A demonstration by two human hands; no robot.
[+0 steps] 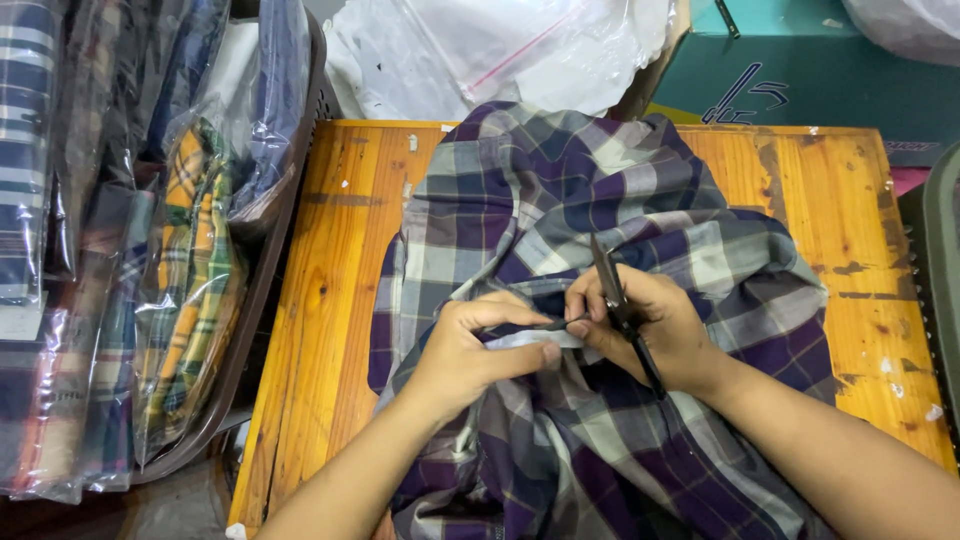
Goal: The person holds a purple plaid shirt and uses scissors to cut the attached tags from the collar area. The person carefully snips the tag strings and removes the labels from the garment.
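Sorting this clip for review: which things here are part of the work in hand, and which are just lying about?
In use: plaid shirt, pinched by left hand; thread snips in right hand.
Lying about: basket of bagged shirts, plastic bags, teal box.

Bare strips along the left and right edges of the wooden table (330, 250), open for passing. Blocked mid-table by heaped plaid shirt (560, 200); hemmed by basket (290, 190) left, teal box (800, 70) beyond far edge.
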